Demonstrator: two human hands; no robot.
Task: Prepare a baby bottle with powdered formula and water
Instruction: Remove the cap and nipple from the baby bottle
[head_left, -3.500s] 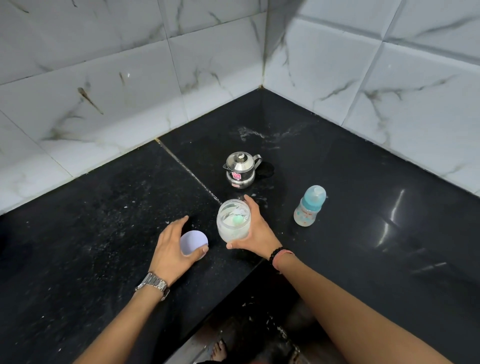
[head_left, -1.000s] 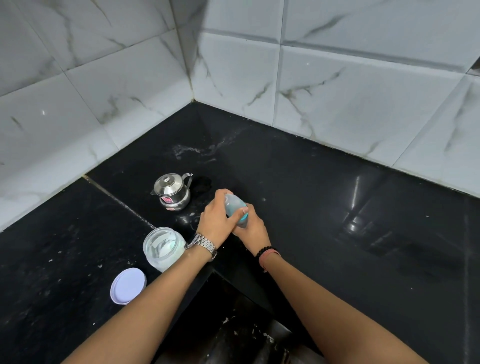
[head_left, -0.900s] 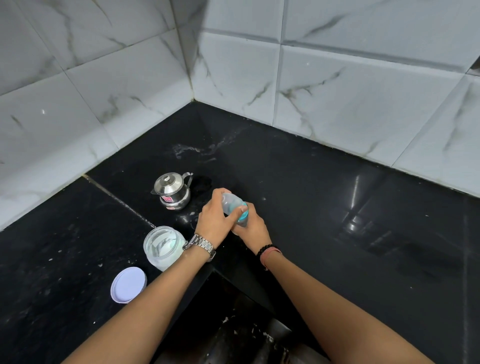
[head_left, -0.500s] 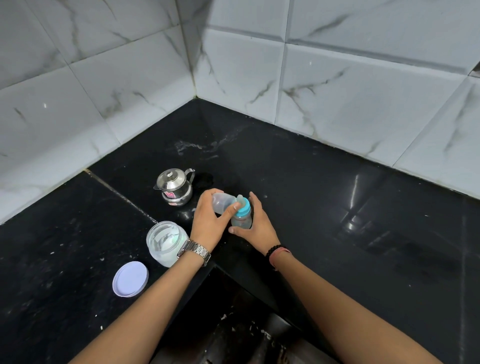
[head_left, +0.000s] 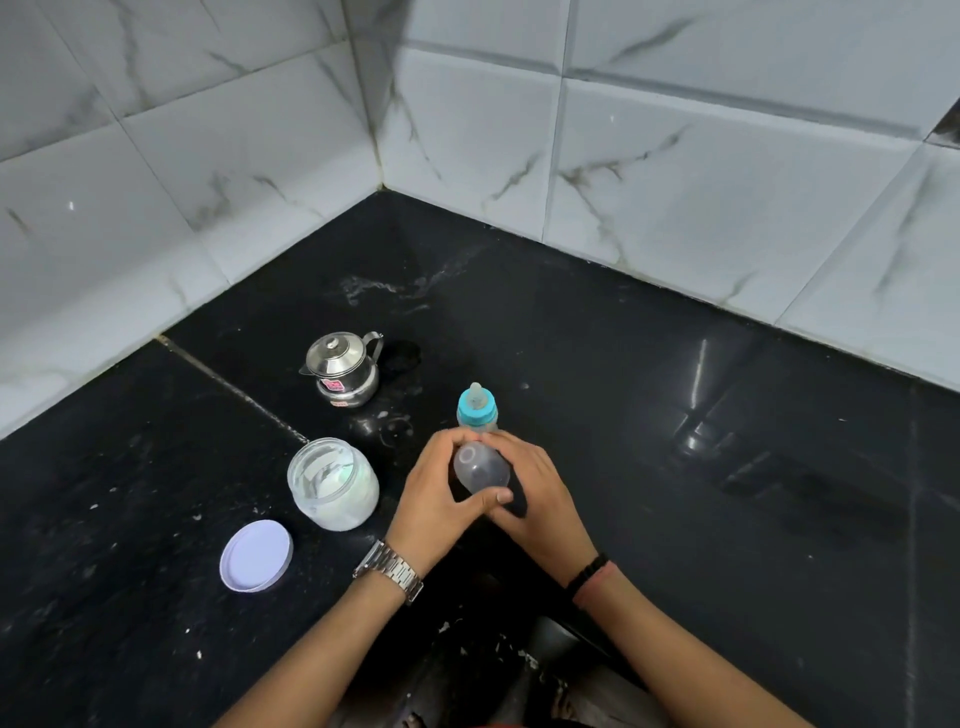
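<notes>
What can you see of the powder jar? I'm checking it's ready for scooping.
The powder jar is a clear, rounded container that looks like plastic or glass. It stands upright and open on the black counter, with white powder coating its inside. Its white lid lies apart, nearer the camera and further left. The steel pot stands behind it. Neither hand touches the jar.

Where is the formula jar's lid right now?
In the head view the white lid lies flat on the black counter, lower left, just in front and left of the open powder jar, left of the left wrist.
</notes>
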